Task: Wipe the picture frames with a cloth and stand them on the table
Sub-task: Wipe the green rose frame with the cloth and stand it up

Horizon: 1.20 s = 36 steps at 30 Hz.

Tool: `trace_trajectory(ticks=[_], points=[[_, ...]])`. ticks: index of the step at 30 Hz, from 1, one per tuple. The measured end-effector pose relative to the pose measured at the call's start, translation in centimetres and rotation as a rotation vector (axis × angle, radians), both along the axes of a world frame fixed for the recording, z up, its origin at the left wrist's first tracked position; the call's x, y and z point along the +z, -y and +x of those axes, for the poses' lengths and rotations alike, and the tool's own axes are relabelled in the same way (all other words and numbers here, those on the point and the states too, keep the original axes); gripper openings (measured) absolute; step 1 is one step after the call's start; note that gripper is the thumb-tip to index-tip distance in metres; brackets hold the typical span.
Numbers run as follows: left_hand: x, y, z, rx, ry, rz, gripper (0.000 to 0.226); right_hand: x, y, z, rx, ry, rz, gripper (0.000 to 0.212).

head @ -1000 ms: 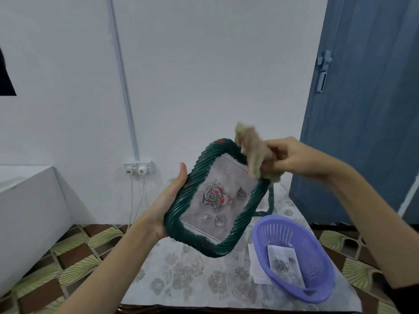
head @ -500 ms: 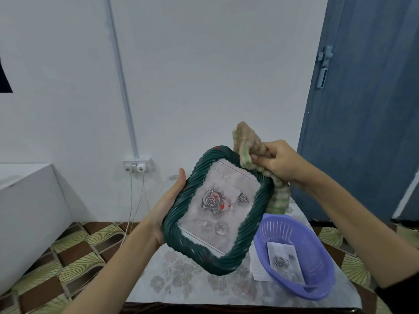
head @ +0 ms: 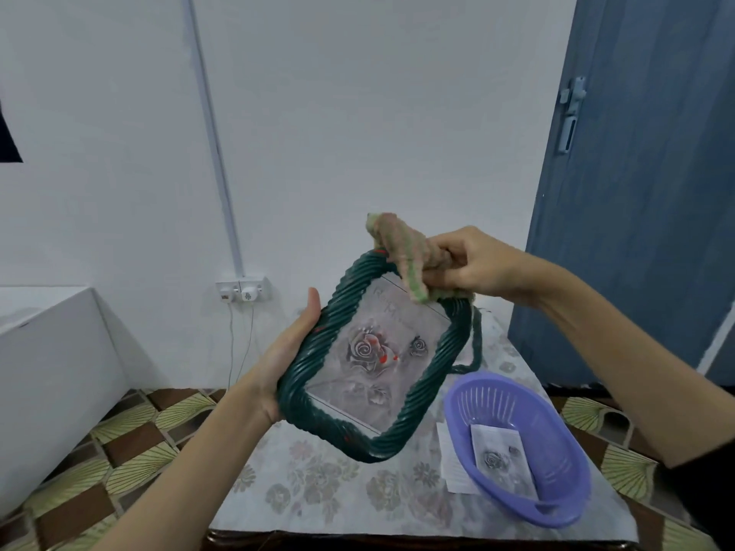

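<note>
A dark green rope-pattern picture frame (head: 427, 381) with a rose picture behind its glass is held tilted above the table (head: 318, 487). My left hand (head: 284, 355) grips its left edge, thumb along the front rim. My right hand (head: 473, 262) clutches a bunched pink-and-green cloth (head: 401, 250) and presses it on the frame's top edge. Part of another green frame (head: 475, 344) peeks out behind the held one on the table.
A purple plastic basket (head: 557, 499) holding a printed rose card sits on the table's right side, on top of a paper sheet. A wall socket (head: 240, 290) with cables is at the back. A blue door (head: 644, 192) stands at right, a white counter at left.
My right hand with the cloth slid down along the frame's right side and has come back up to the top edge. The frame stayed held, shifting slightly.
</note>
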<state>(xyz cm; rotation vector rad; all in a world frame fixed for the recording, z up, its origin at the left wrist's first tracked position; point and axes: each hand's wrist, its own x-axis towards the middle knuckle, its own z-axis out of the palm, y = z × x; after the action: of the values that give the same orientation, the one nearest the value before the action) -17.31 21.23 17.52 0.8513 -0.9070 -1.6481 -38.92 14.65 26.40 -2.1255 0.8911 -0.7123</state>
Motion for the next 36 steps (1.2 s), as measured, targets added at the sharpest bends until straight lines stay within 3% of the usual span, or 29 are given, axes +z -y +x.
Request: trace_trajectory(ticks=[2, 4, 6, 8, 11, 15, 18, 20, 22, 25, 28, 31, 33, 36], points=[[0.0, -0.1, 0.2, -0.056, -0.018, 0.008, 0.089, -0.4, 0.1, 1.1, -0.114, 0.048, -0.101, 0.024], [0.0, -0.2, 0.2, -0.100, -0.063, 0.003, 0.097, -0.3, -0.2, 1.7, -0.153, 0.180, -0.014, 0.028], [-0.2, -0.1, 0.2, -0.091, -0.064, -0.005, 0.090, 0.1, -0.5, 1.4, -0.043, 0.209, 0.116, 0.019], [-0.1, 0.0, 0.4, -0.050, 0.006, -0.005, 0.081, 0.4, -0.8, 0.9, 0.074, 0.176, 0.181, 0.025], [-0.2, 0.1, 0.6, -0.057, 0.057, 0.018, 0.082, -0.1, -0.5, 1.2, -0.046, 0.204, 0.177, 0.031], [-0.1, -0.3, -0.1, -0.051, 0.064, -0.022, 0.069, -0.2, 0.6, 1.2, -0.085, 0.493, 0.559, 0.023], [0.2, -0.4, -0.3, -0.044, 0.018, -0.036, 0.067, 0.3, 1.5, -1.0, -0.042, 0.727, 0.606, 0.020], [0.3, -0.4, 0.0, -0.030, -0.011, -0.046, 0.067, 0.7, 1.6, -2.8, 0.018, 0.613, 0.489, 0.030], [0.3, -0.2, 0.2, -0.014, -0.016, -0.045, 0.066, 1.0, 1.1, -4.2, 0.070, 0.315, 0.384, 0.043], [0.4, -0.2, -0.2, -0.007, 0.037, -0.053, 0.062, 0.7, -0.3, -3.5, 0.113, -0.026, 0.199, 0.019], [0.5, -0.2, -0.6, 0.001, 0.059, -0.042, 0.064, -0.2, -0.9, -1.2, -0.123, -0.064, -0.104, 0.011], [0.3, -0.4, -0.6, 0.008, 0.012, -0.028, 0.070, -1.4, -0.5, 0.4, -0.285, 0.050, -0.172, 0.028], [0.2, -0.5, -0.6, 0.011, -0.018, -0.046, 0.070, -1.8, -0.2, 0.8, -0.328, 0.216, -0.040, 0.032], [0.4, -0.6, -0.5, 0.016, -0.052, -0.067, 0.065, -1.3, 0.0, 0.0, -0.278, 0.545, 0.267, 0.016]])
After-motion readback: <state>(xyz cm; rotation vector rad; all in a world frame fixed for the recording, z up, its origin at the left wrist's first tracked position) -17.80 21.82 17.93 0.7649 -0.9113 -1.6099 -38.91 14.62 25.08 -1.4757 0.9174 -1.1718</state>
